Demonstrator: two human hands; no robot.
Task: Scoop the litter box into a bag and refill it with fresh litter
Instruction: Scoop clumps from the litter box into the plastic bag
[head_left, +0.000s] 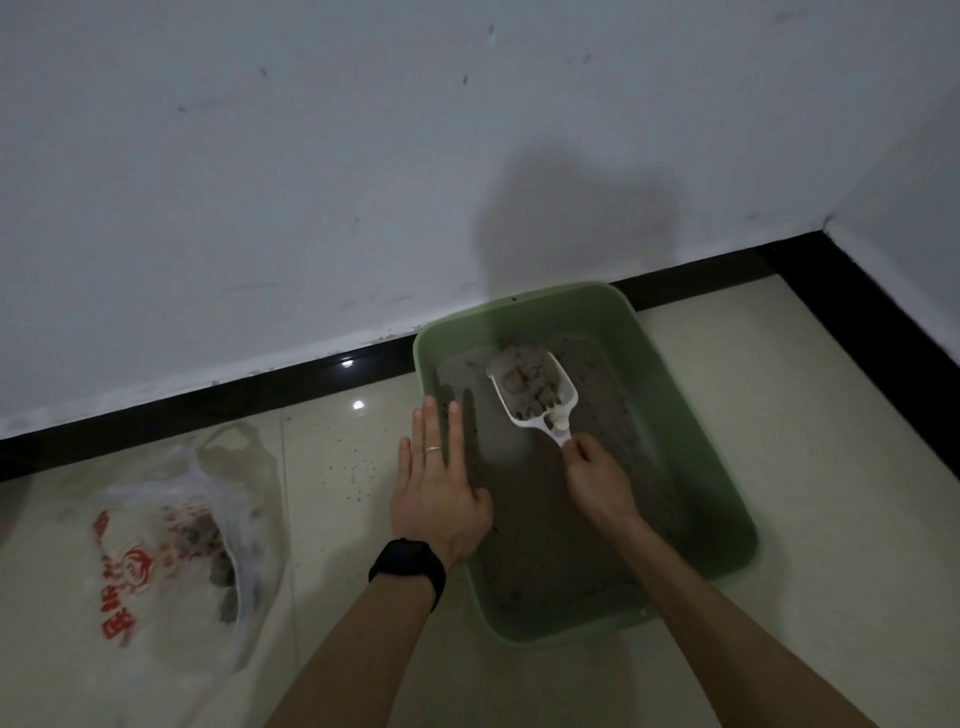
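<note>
A green litter box (691, 415) stands on the tiled floor against the wall, with grey litter (535, 519) spread over its bottom. My right hand (597, 475) grips the handle of a white scoop (540, 397), which holds several grey clumps above the litter. My left hand (439, 486) lies flat with straight fingers on the box's left rim. A thin plastic bag (171, 535) with red print lies on the floor to the left, with grey clumps inside.
A white wall with a black skirting board (291, 376) runs behind the box and turns a corner at the far right. Loose litter grains (353, 467) speckle the tiles between bag and box. A dark watch sits on my left wrist.
</note>
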